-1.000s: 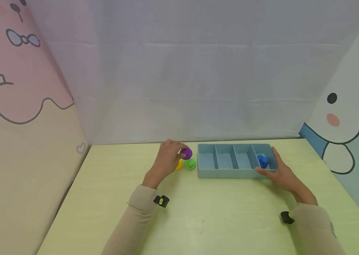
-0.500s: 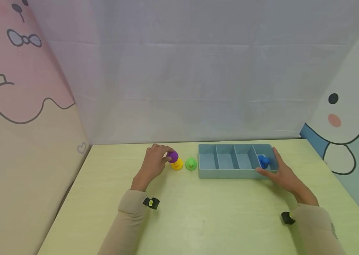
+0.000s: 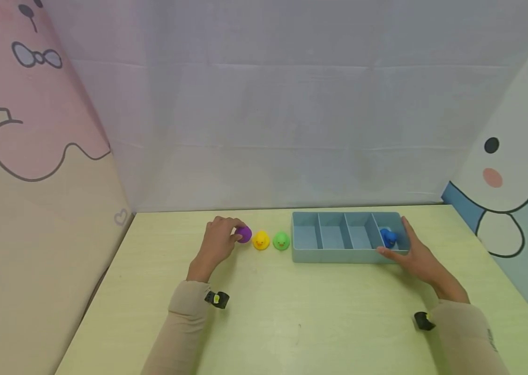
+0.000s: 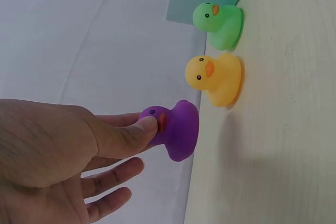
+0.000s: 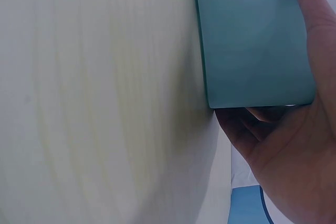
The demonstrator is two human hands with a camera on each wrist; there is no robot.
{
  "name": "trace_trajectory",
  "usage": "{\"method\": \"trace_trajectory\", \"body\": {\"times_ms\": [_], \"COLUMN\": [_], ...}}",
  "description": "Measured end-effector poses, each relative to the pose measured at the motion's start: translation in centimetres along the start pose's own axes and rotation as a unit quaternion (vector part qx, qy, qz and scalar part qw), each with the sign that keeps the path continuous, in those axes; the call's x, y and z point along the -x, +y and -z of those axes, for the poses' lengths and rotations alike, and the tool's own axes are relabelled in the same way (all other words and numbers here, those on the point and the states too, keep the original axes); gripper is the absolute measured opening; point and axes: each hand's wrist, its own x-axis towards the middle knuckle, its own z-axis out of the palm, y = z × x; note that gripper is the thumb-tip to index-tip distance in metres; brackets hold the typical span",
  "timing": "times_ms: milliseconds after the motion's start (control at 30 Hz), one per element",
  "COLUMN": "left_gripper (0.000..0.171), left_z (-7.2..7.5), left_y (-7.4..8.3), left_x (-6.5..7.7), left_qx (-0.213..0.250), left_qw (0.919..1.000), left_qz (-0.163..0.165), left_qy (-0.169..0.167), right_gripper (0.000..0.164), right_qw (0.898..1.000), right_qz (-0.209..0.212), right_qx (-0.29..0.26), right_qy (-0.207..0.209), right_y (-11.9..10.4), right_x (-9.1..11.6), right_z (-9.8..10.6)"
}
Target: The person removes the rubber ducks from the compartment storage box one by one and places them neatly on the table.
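My left hand pinches a purple rubber duck by its head, between thumb and fingers. In the left wrist view its base faces the table with a shadow beyond it. A yellow rubber duck and a green rubber duck stand in a row to its right, faces toward me. Further right is a blue-grey divided box. My right hand grips the box's right end, thumb on the front rim, fingers round the end wall. Inside the rightmost compartment lies a blue rubber duck.
The pale wooden table meets a white cloth backdrop just behind the box. Printed side panels, a pink one at left and a rabbit-patterned one at right, bound the workspace.
My left hand has carried the purple duck leftward and lower, past the green and yellow ducks, bringing the yellow one into full view. The right hand has stayed on the box.
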Motion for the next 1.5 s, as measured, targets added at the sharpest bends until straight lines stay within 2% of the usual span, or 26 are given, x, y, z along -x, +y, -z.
{"method": "trace_trajectory", "body": {"times_ms": [500, 1133, 1267, 1500], "left_gripper": [0.022, 0.027, 0.032, 0.034], "left_z": [-1.0, -1.1, -0.7, 0.1], "left_y": [-1.1, -1.7, -1.6, 0.3], "left_x": [0.2, 0.5, 0.3, 0.0], "left_qx": [0.006, 0.025, 0.036, 0.063], "left_qw": [0.9994, 0.9989, 0.9985, 0.9971], "left_qz": [0.014, 0.004, 0.003, -0.043], "left_qy": [-0.030, -0.040, -0.040, -0.009], "right_gripper": [0.118, 0.119, 0.119, 0.119], "right_qw": [1.000, 1.000, 1.000, 1.000], "right_qz": [0.000, 0.003, 0.002, 0.006], "right_qx": [0.002, 0.001, -0.001, -0.001], "right_qy": [0.003, 0.003, 0.001, 0.003], "right_y": [0.0, -0.2, -0.3, -0.2], "right_x": [0.1, -0.1, -0.1, 0.0], "right_z": [0.0, 0.0, 0.0, 0.1]}}
